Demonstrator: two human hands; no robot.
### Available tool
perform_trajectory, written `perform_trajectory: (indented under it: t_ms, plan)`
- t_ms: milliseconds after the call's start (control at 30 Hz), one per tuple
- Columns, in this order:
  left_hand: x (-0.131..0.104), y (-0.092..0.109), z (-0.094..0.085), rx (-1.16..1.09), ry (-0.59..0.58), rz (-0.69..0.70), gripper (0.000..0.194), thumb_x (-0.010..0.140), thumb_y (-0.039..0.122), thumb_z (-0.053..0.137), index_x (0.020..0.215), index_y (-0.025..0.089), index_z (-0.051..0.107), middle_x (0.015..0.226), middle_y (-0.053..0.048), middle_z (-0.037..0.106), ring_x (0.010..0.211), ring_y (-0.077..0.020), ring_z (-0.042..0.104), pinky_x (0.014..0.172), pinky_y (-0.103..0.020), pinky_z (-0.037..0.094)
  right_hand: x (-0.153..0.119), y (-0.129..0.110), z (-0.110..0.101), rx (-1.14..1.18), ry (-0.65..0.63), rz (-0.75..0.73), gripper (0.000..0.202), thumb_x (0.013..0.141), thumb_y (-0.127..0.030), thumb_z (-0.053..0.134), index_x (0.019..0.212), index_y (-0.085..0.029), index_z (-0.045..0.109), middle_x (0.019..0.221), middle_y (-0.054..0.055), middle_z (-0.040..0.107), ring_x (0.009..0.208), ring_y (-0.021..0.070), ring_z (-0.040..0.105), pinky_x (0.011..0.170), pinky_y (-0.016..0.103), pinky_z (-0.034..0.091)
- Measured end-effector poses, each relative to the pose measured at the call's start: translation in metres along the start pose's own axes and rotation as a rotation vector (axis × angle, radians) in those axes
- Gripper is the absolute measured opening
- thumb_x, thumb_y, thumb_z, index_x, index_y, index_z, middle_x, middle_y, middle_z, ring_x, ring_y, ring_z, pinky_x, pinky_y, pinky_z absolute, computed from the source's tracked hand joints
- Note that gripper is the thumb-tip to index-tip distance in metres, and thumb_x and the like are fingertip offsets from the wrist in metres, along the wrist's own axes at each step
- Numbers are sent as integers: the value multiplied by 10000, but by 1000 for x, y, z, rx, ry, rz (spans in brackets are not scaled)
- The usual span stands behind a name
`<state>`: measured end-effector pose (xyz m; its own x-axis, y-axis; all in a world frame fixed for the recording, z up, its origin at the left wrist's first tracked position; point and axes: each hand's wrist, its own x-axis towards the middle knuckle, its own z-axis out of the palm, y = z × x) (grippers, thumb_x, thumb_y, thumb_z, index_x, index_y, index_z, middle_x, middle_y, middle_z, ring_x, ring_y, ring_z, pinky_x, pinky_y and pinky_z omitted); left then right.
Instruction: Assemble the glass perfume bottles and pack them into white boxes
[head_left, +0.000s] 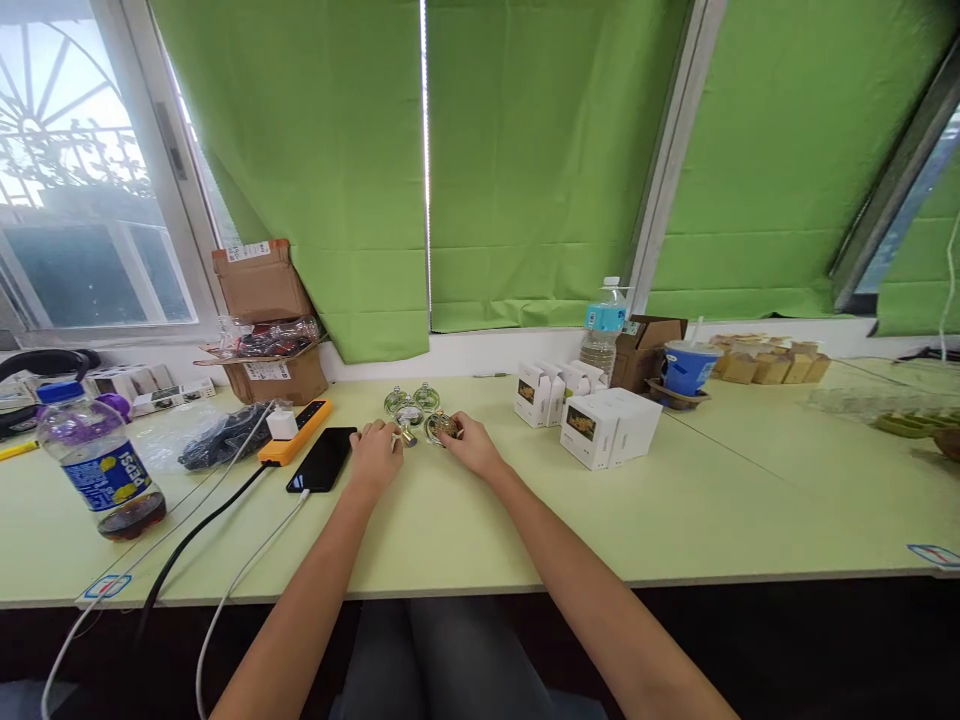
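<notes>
My right hand (474, 446) has its fingers closed on a round glass ornament (433, 430) with a gold-coloured filling and a small cap. My left hand (377, 452) rests on the table just left of it, its fingers curled together. A small shiny metallic piece (408, 437) shows at the left fingertips; whether they grip it is hard to make out. Right behind the hands sit several similar round ornaments, including one at the left (395, 400), one at the right (427, 397) and a nearer one (409, 415).
Left of my hands lie a black phone (322, 460), an orange power strip (296, 432) with cables, and a Pepsi bottle (105, 465). White boxes (611, 428) stand to the right, before a water bottle (602, 325) and blue cup (688, 368). Cardboard boxes (277, 375) are back left.
</notes>
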<state>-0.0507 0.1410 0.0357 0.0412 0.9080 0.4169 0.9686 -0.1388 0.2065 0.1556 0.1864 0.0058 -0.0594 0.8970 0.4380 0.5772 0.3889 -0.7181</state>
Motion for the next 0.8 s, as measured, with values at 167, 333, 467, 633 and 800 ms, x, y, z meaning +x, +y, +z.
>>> perform_trajectory:
  t_ms: [167,333,467,633,800]
  plan:
    - [0,-5,-1,70,16,-109,265,866,223,515,1106,218,626,1199,-125,626,1187,-303,502,963,-462,324,-1,-1,0,0,-1,-1,224,760,-393,640,878,-212,580,772,-5,636,626,147,525,591,248,383]
    - [-2,-7,-4,91,39,-200,318,910,359,473,1143,188,606,1206,-162,626,1186,-344,501,941,-488,363,-1,-2,0,2,1,-2,227,764,-403,636,879,-216,578,780,-6,634,627,146,525,591,249,384]
    - [-1,-8,-7,67,29,-228,288,916,221,425,1136,185,608,1172,-154,658,1174,-304,541,880,-394,421,-2,-2,-1,4,-2,1,233,767,-409,635,883,-215,578,778,-6,636,618,145,520,581,248,379]
    - [2,-20,-12,10,10,-260,381,828,109,507,1186,215,585,1135,-120,694,1178,-281,569,828,-340,446,-2,-3,-2,4,-9,11,240,764,-411,642,888,-214,580,773,-4,636,623,149,526,582,251,381]
    - [4,-31,-16,-78,-15,-308,338,813,129,525,1105,267,628,1074,-62,732,1057,-250,648,737,-301,458,-3,-4,-2,7,-14,15,246,765,-421,643,882,-215,577,769,-1,634,623,150,523,576,251,381]
